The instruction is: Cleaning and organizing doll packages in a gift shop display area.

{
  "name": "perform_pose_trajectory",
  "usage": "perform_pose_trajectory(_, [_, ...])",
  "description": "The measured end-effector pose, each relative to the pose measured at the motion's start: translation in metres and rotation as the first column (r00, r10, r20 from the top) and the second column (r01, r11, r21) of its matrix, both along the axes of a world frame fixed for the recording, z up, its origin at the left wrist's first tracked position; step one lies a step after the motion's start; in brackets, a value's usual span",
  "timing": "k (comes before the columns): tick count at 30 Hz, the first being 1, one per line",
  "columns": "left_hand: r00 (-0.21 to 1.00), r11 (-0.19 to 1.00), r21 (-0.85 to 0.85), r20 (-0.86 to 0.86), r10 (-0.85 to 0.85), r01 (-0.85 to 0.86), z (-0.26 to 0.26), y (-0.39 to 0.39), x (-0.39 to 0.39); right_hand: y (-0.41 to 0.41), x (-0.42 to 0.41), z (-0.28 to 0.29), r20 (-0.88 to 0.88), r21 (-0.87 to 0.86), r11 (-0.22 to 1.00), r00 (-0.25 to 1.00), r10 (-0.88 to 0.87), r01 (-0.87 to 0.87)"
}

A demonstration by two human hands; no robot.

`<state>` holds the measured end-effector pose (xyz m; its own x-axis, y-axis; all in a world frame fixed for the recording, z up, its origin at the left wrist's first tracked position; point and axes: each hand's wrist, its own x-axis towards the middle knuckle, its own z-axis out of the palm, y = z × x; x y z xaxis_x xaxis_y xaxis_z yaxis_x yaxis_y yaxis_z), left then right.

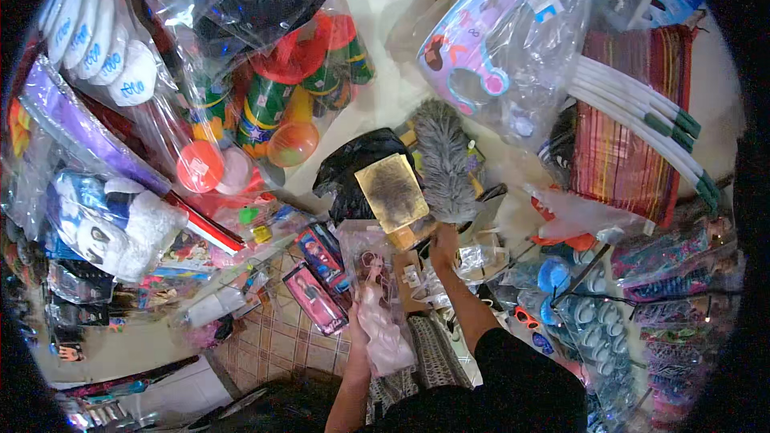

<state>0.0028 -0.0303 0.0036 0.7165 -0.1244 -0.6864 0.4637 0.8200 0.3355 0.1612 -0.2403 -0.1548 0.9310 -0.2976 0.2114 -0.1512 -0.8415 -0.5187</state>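
Observation:
A doll in a pale gown inside a clear plastic bag point(385, 325) is in my left hand point(359, 325), held upright along its left side. My right hand point(444, 245) is by the handle end of a grey fluffy duster point(446, 162); it seems to grip the duster, whose handle is hidden. Beside it, a worn gold-coloured board point(392, 192) lies in front of a black plastic bag point(355, 168). Two boxed dolls stand left of the bagged doll, one in a pink box point(314, 299) and one in a blue and red box point(323, 258).
Bagged green and red toys point(264, 108) hang at the upper left, near a white plush toy point(132, 222). A bagged purple toy point(463, 54) and a striped woven mat point(628, 132) are at the upper right. Packaged goods point(601, 313) fill the lower right.

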Motion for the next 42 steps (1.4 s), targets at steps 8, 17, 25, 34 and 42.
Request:
perform_pose_trajectory(8, [0.998,0.997,0.052,-0.031,-0.052,0.054,0.0,-0.007,0.025,0.042,0.043,-0.101,-0.264,0.951,-0.11,0.945,0.195,0.288])
perform_pose_trajectory(17, [0.991,0.975,0.175,-0.006,-0.135,0.134,0.01,0.022,-0.05,0.044,0.093,-0.002,-0.19,0.751,-0.659,0.971,-0.148,0.046])
perform_pose_trajectory(25, [0.991,0.95,0.288,0.012,-0.132,0.123,0.026,0.037,-0.076,0.069,0.08,0.142,-0.234,0.909,-0.383,0.961,-0.144,0.164])
perform_pose_trajectory(34, [0.946,0.883,0.371,0.036,-0.322,0.287,0.084,0.067,-0.075,0.055,-0.138,0.266,0.246,0.788,0.612,0.948,-0.2,-0.075])
perform_pose_trajectory(42, [0.922,0.845,0.396,-0.014,-0.386,0.359,0.176,0.105,-0.145,0.063,-0.253,0.188,-0.082,0.966,0.214,0.955,-0.285,0.147])
